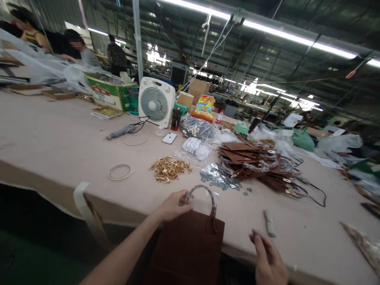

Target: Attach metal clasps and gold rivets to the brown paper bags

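Observation:
A brown handbag panel (190,245) with a plastic-wrapped curved handle (214,204) lies at the table's front edge and hangs down toward me. My left hand (175,205) is closed at the left foot of that handle, thumb along the panel's top edge. To the right of the bag, apart from it, my right hand (268,257) is over the table edge with thumb and fingers curled together. Whatever is between those fingertips is too small to tell. Just beyond that hand lies a small grey-green roll (269,223).
Beyond the bag are a pile of gold metal fittings (169,169), thin silvery metal pieces (221,177) and stacked brown bag pieces (252,162). A tape roll (120,171), a corded grey power screwdriver (121,132), a phone (169,137) and a box fan (156,102) stand farther off. People are at the back left.

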The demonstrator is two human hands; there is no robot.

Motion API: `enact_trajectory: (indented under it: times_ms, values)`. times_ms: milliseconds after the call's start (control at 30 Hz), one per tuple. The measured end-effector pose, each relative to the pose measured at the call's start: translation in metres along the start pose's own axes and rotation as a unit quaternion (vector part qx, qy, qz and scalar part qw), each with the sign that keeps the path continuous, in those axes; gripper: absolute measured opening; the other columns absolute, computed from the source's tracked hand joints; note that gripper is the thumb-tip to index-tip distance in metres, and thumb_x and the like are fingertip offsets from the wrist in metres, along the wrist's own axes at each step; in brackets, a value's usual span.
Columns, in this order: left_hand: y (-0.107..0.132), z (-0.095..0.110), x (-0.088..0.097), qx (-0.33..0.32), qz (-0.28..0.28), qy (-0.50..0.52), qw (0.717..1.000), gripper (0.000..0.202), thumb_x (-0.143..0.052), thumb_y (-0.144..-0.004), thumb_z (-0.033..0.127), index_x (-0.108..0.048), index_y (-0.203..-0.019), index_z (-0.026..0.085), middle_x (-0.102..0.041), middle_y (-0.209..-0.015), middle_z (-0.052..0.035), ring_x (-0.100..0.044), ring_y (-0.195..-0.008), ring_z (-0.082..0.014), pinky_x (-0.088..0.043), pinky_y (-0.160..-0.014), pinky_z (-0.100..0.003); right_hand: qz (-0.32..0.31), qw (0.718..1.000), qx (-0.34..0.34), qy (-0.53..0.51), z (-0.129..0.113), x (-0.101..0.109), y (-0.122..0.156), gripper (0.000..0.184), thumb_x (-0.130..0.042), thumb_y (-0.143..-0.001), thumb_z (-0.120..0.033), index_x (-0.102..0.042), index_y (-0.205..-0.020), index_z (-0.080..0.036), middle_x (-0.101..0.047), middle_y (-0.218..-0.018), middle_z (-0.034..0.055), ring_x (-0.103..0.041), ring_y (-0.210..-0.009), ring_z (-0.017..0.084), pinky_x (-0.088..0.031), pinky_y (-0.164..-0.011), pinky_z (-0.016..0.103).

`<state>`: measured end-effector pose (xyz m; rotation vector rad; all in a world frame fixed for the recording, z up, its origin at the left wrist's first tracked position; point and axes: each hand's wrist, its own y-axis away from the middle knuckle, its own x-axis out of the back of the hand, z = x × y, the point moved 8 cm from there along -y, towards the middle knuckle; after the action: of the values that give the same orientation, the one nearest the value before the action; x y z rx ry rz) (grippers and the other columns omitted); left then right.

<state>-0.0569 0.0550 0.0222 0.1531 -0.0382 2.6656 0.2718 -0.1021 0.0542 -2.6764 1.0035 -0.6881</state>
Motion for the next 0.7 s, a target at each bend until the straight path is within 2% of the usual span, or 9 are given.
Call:
enact_trajectory:
  times_ms: [67,100,167,233,300,400,533,600,700]
  values:
    - [0.003,0.002,-0.002,-0.006,0.003,-0.009,1.000,0.039,-0.071,-0.084,0.037,-0.065,-0.115,0.015,-0.069,-0.089,-0.0013,-0.065,-0.080,-0.0175,-0.051,-0.076,-0.027,-0.070,0.997,-0.011,-0.012,-0.001,-0.042,-0.036,0.045,-0.071,-0.086,-0.058,-0.076,-0.110,-0.021,-0.077,-0.107,0.0102,-0.074,-0.098,0.032,-0.060,-0.088,0.045]
    - [0.004,0.003,-0.003,-0.008,0.002,-0.011,1.000,0.038,-0.070,-0.085,0.037,-0.065,-0.116,0.015,-0.068,-0.088,-0.0010,-0.064,-0.079,-0.0173,-0.051,-0.076,-0.027,-0.123,0.992,0.003,-0.020,-0.005,-0.067,-0.051,0.047,-0.068,-0.088,-0.057,-0.075,-0.114,-0.019,-0.075,-0.114,0.0115,-0.072,-0.103,0.031,-0.059,-0.093,0.044]
    - [0.007,0.005,-0.003,-0.008,-0.001,-0.020,1.000,0.038,-0.068,-0.086,0.038,-0.064,-0.116,0.016,-0.067,-0.087,-0.0004,-0.064,-0.078,-0.0170,-0.050,-0.076,-0.028,-0.170,0.985,0.039,-0.008,-0.011,-0.108,-0.076,0.050,-0.064,-0.089,-0.055,-0.073,-0.119,-0.017,-0.072,-0.120,0.0136,-0.071,-0.105,0.029,-0.057,-0.095,0.042]
    - [0.009,0.006,-0.004,-0.008,-0.004,-0.038,0.999,0.038,-0.067,-0.086,0.039,-0.064,-0.116,0.016,-0.066,-0.086,-0.0002,-0.062,-0.077,-0.0169,-0.049,-0.074,-0.027,-0.187,0.979,0.066,0.038,-0.011,-0.140,-0.089,0.047,-0.064,-0.087,-0.052,-0.075,-0.116,-0.016,-0.070,-0.119,0.0144,-0.070,-0.101,0.028,-0.056,-0.095,0.042]
    - [0.010,0.006,-0.004,-0.011,-0.006,-0.059,0.998,0.037,-0.067,-0.086,0.039,-0.065,-0.115,0.016,-0.064,-0.083,0.0003,-0.060,-0.075,-0.0165,-0.048,-0.072,-0.026,-0.183,0.976,0.083,0.085,-0.007,-0.160,-0.090,0.041,-0.068,-0.082,-0.049,-0.078,-0.106,-0.017,-0.069,-0.113,0.0138,-0.068,-0.100,0.029,-0.054,-0.097,0.042]
    - [0.012,0.008,-0.003,-0.030,-0.002,-0.077,0.997,0.033,-0.066,-0.086,0.036,-0.067,-0.113,0.017,-0.061,-0.079,0.0022,-0.056,-0.071,-0.0149,-0.044,-0.068,-0.024,-0.165,0.974,0.087,0.125,0.001,-0.171,-0.083,0.034,-0.067,-0.082,-0.050,-0.077,-0.092,-0.019,-0.069,-0.101,0.0118,-0.068,-0.097,0.031,-0.054,-0.093,0.041]
    - [0.014,0.007,-0.001,-0.051,0.008,-0.080,0.995,0.030,-0.068,-0.083,0.030,-0.070,-0.110,0.018,-0.061,-0.076,0.0033,-0.054,-0.068,-0.0135,-0.041,-0.064,-0.023,-0.171,0.974,0.071,0.131,0.008,-0.168,-0.077,0.036,-0.062,-0.084,-0.058,-0.071,-0.083,-0.023,-0.073,-0.087,0.0077,-0.070,-0.081,0.028,-0.055,-0.076,0.038]
    - [0.015,0.005,-0.001,-0.052,0.011,-0.075,0.996,0.032,-0.070,-0.080,0.029,-0.072,-0.110,0.019,-0.065,-0.078,0.0028,-0.056,-0.069,-0.0136,-0.042,-0.064,-0.023,-0.174,0.975,0.057,0.124,0.011,-0.162,-0.082,0.039,-0.061,-0.081,-0.063,-0.071,-0.081,-0.025,-0.074,-0.081,0.0061,-0.070,-0.075,0.029,-0.055,-0.069,0.038]
    - [0.015,-0.001,-0.002,-0.041,0.009,-0.066,0.997,0.039,-0.075,-0.074,0.030,-0.074,-0.112,0.019,-0.070,-0.083,0.0011,-0.059,-0.071,-0.0146,-0.044,-0.065,-0.023,-0.129,0.985,0.055,0.100,0.020,-0.149,-0.106,0.036,-0.067,-0.072,-0.064,-0.074,-0.079,-0.029,-0.075,-0.079,0.0074,-0.072,-0.075,0.036,-0.057,-0.066,0.048]
